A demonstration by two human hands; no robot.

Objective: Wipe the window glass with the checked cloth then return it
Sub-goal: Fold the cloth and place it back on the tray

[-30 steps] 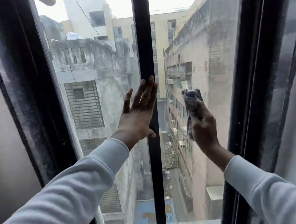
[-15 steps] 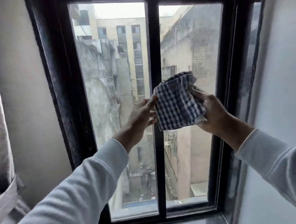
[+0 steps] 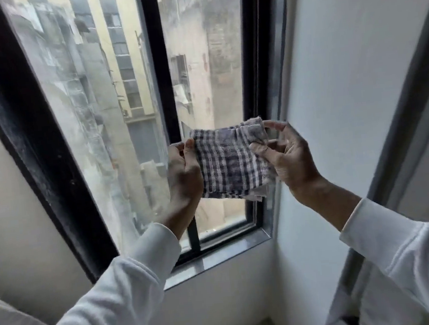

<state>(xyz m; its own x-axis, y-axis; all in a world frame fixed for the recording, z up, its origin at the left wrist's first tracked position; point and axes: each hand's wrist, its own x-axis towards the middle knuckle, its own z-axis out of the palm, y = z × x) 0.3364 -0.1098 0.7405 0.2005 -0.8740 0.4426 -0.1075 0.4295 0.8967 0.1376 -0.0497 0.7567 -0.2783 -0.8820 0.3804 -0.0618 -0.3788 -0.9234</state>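
A blue-and-white checked cloth [image 3: 230, 164] is folded into a small square and held in the air between both hands, a short way in front of the window glass [image 3: 92, 100]. My left hand [image 3: 185, 175] grips the cloth's left edge. My right hand [image 3: 286, 156] pinches its right edge and top right corner. The cloth does not touch the glass. Two panes sit in a black frame [image 3: 29, 127], split by a black middle bar [image 3: 158, 70].
A grey stone sill [image 3: 217, 257] runs under the window. A white wall [image 3: 344, 84] stands close on the right, with a grey frame edge [image 3: 408, 122] beyond it. Pale fabric [image 3: 3, 321] shows at the lower left.
My right hand came off the glass with the cloth and my left hand left the middle bar. Both hands now hold the folded cloth, lower and farther from the window.
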